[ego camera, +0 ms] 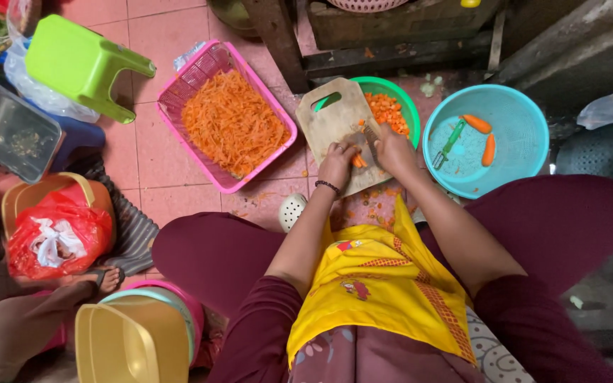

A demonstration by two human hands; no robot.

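Observation:
A wooden cutting board (pixel 331 117) lies tilted over a green bowl (pixel 408 99) that holds chopped carrot pieces (pixel 386 110). My left hand (pixel 338 162) presses a piece of carrot (pixel 358 162) onto the board. My right hand (pixel 391 147) is closed around a knife (pixel 372 135) whose blade rests by the carrot. Orange scraps (pixel 370 202) lie on the floor below the board.
A pink basket (pixel 172 99) of shredded carrot (pixel 232 122) sits left of the board. A blue basin (pixel 519 120) on the right holds two carrots (pixel 477 123) and a green peeler (pixel 449 142). A lime stool (pixel 79 64), tubs and another person's foot (pixel 104 278) are at left.

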